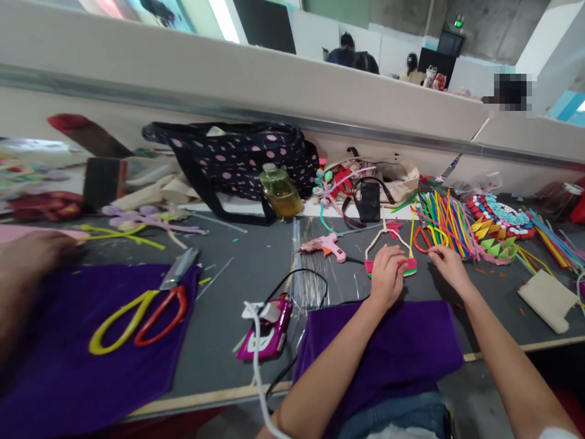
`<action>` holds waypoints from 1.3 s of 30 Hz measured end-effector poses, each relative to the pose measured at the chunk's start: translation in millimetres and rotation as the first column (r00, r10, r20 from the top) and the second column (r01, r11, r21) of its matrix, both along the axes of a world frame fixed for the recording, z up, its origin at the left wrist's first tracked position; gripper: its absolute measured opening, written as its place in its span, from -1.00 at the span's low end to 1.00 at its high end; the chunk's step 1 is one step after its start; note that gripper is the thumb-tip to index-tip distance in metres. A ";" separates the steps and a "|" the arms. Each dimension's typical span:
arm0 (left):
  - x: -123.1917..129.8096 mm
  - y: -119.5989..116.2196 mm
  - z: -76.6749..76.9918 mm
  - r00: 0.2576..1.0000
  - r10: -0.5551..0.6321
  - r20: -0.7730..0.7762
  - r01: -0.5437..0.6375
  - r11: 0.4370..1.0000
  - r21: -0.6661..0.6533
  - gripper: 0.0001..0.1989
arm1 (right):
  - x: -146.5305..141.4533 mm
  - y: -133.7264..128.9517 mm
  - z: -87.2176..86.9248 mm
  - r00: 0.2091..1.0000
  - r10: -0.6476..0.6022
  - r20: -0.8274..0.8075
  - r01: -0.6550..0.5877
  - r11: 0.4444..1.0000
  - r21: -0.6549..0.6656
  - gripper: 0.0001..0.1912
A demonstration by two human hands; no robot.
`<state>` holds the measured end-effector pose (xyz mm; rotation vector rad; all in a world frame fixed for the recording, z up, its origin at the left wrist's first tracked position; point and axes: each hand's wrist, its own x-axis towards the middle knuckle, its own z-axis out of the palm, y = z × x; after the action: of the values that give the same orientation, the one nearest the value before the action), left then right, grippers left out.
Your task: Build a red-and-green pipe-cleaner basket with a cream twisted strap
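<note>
A small craft piece of fuzzy pipe cleaners (412,266) lies on the dark table, with a red and green band below and a pale frame standing up above it. My left hand (387,277) lies over the band, fingers bent onto it and covering its middle. To its right, my right hand (450,268) has thumb and forefinger pinched together; whatever they hold is too small to make out. Just beyond those fingertips lie scissors (422,239) with orange and yellow handles. A folded purple cloth (411,341) is under my left forearm.
A pink glue gun (329,246) with a cord, clear glue sticks (307,274) and a magenta device (269,332) lie left of my hands. Bundled pipe cleaners (450,222) are at right. Another person's blurred hand (31,262) is far left, near large scissors (176,274).
</note>
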<state>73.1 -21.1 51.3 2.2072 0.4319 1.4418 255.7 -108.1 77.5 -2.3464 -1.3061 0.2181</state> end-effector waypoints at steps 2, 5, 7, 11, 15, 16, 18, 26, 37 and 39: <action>-0.8 2.8 -4.2 1.000 -0.015 0.015 0.015 1.000 -0.022 -0.84 | 1.2 35.3 -7.3 0.998 -0.018 0.054 0.022 0.997 -0.079 -0.71; -2.3 5.0 -4.5 0.999 -0.041 0.023 0.042 0.997 -0.060 -0.85 | 3.7 76.6 -12.1 0.991 -0.066 0.113 0.085 0.981 -0.173 -0.69; -3.0 5.4 -4.4 0.999 -0.028 0.044 0.031 0.996 -0.089 -0.87 | 5.0 97.3 -14.4 0.985 -0.093 0.146 0.125 0.966 -0.228 -0.67; -3.1 4.2 -5.9 0.996 -0.028 0.079 0.038 0.992 -0.121 -0.90 | 6.4 123.7 -20.9 0.972 -0.132 0.195 0.187 0.935 -0.302 -0.67; -2.6 1.1 -5.1 0.996 -0.066 0.067 0.076 0.985 -0.156 -0.86 | 10.1 135.3 -23.0 0.965 -0.156 0.213 0.223 0.913 -0.341 -0.68; -2.9 0.5 -4.2 0.995 -0.071 0.069 0.082 0.982 -0.170 -0.85 | 12.0 136.1 -21.4 0.965 -0.154 0.213 0.222 0.912 -0.345 -0.68; -4.6 -0.1 -2.0 0.994 -0.080 0.076 0.094 0.973 -0.210 -0.80 | 18.0 134.6 -14.5 0.969 -0.135 0.207 0.202 0.915 -0.349 -0.69; -10.1 0.8 5.6 0.993 -0.058 0.103 0.095 0.911 -0.401 -0.74 | 81.2 89.7 44.7 0.958 -0.043 0.282 0.132 0.943 -0.305 -0.74; -6.1 3.7 1.7 0.995 -0.070 0.074 0.094 0.908 -0.408 -0.80 | 122.5 52.2 13.1 0.939 -0.059 0.339 0.220 0.860 -0.460 -0.77; -9.7 7.6 3.4 0.987 -0.070 0.143 0.126 0.894 -0.430 -0.77 | 123.2 50.7 12.5 0.935 -0.069 0.348 0.230 0.864 -0.447 -0.76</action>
<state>63.4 -13.4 54.8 1.7450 0.5346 1.2711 378.9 -57.3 90.1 -3.0047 -1.3152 0.1222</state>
